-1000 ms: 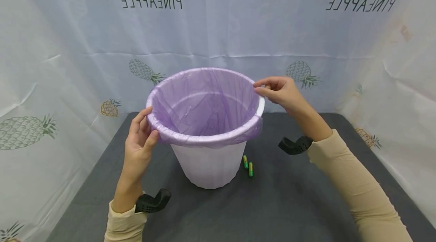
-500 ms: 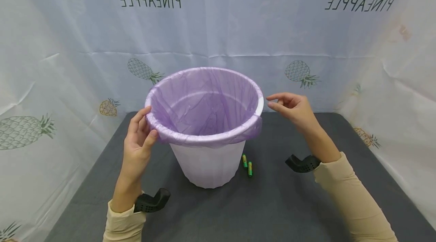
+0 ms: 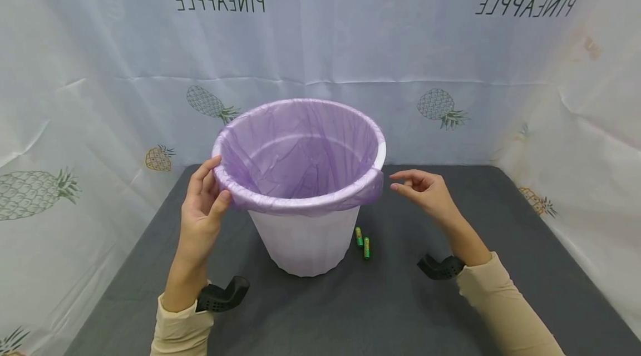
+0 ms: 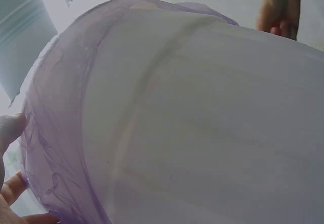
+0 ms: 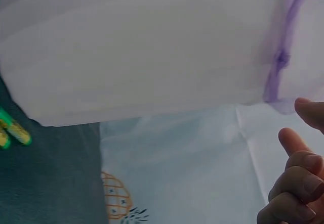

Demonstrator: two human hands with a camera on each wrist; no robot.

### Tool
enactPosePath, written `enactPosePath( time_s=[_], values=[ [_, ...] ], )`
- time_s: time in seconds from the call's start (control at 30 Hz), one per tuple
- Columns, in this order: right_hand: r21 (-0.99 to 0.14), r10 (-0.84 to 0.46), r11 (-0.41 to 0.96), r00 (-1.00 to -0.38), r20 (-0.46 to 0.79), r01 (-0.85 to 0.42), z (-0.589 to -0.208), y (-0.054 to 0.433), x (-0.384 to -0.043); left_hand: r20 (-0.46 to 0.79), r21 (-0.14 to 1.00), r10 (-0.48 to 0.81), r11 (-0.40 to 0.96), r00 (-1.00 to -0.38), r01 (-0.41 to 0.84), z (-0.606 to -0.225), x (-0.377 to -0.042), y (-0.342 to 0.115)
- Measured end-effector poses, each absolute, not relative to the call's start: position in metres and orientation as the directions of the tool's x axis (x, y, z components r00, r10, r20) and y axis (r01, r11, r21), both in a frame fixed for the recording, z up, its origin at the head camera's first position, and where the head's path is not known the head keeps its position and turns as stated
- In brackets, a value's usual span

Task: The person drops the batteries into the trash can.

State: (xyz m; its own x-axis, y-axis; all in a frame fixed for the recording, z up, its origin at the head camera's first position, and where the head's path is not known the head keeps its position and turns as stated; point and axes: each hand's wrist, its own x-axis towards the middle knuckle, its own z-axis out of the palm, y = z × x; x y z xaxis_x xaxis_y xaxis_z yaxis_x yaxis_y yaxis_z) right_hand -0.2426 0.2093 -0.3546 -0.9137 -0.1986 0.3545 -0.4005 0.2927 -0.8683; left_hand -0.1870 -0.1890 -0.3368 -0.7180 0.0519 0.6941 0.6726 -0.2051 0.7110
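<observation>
A white trash bin (image 3: 305, 245) stands upright, lined with a translucent purple trash bag (image 3: 300, 178) folded over its rim. My left hand (image 3: 200, 217) touches the left side of the bag-covered rim, its fingertips and thumb spread along the outside. In the left wrist view, the thumb and fingers (image 4: 12, 188) meet the purple bag edge. Just right of the rim, my right hand (image 3: 425, 194) hovers with nothing in it. Its thumb and index finger are apart, the other fingers loosely bent. The right wrist view shows a bunched fold (image 5: 281, 59) of bag near those fingertips.
Two green batteries (image 3: 366, 247) lie on the dark grey tabletop (image 3: 320, 322), right of the bin's base. Behind and at the sides hangs a white curtain (image 3: 350, 39) with pineapple prints. Black wrist camera mounts (image 3: 222, 295) stick out from both wrists.
My right hand has left the bin's right rim, moved right, then come down beside the folded bag edge. The left hand stays at the rim; the bin stands still.
</observation>
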Motion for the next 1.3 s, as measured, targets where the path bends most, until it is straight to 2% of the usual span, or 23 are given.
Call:
enactPosePath(
  time_s=[0.17, 0.53, 0.93, 1.3],
  values=[
    [-0.879, -0.199, 0.293, -0.923, 0.328, -0.376, -0.379, 0.210, -0.242, 0.676, 0.728, 0.048, -0.196, -0.735, 0.657, -0.336, -0.185, -0.187],
    [-0.887, -0.257, 0.273, -0.916, 0.307, -0.373, -0.419, 0.209, -0.242, 0.685, 0.720, 0.050, -0.200, -0.727, 0.665, -0.337, -0.187, -0.187],
    [-0.904, -0.357, 0.308, -0.917, 0.181, -0.298, -0.451, 0.207, -0.249, 0.683, 0.723, 0.050, -0.192, -0.729, 0.664, -0.337, -0.185, -0.188],
    [-0.889, -0.452, 0.328, -0.879, 0.150, -0.320, -0.473, 0.205, -0.254, 0.685, 0.719, 0.045, -0.205, -0.728, 0.664, -0.336, -0.186, -0.189]
  ],
)
